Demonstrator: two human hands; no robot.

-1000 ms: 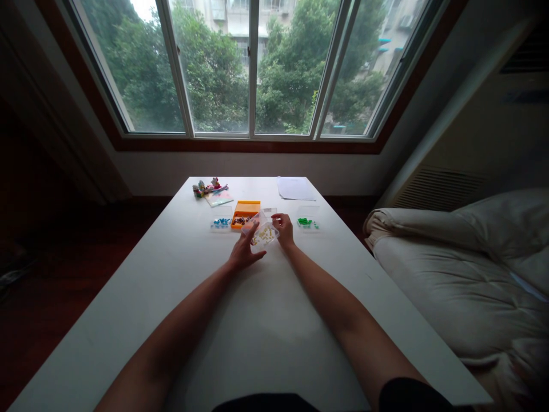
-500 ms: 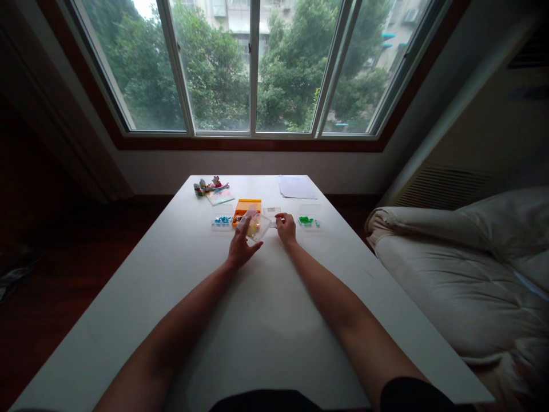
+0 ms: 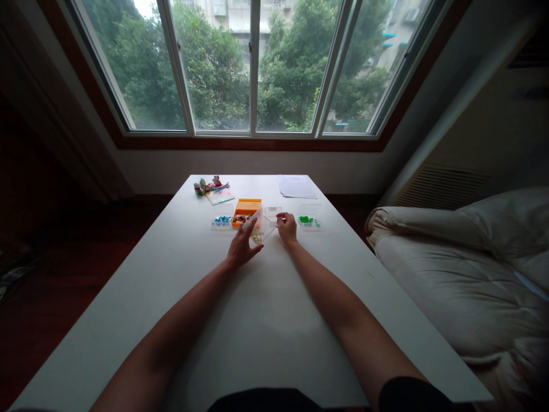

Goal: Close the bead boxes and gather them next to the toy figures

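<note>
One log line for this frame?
left hand: holds clear box of yellow pieces, tilted | right hand: at box's right edge | white table

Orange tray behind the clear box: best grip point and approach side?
Judgement: take the orange tray by its far rim, coming from above and behind. It lies flat and open on the table; the blue-bead box sits close on its left, and the left hand with the tilted clear box crowds its near right corner.
</note>
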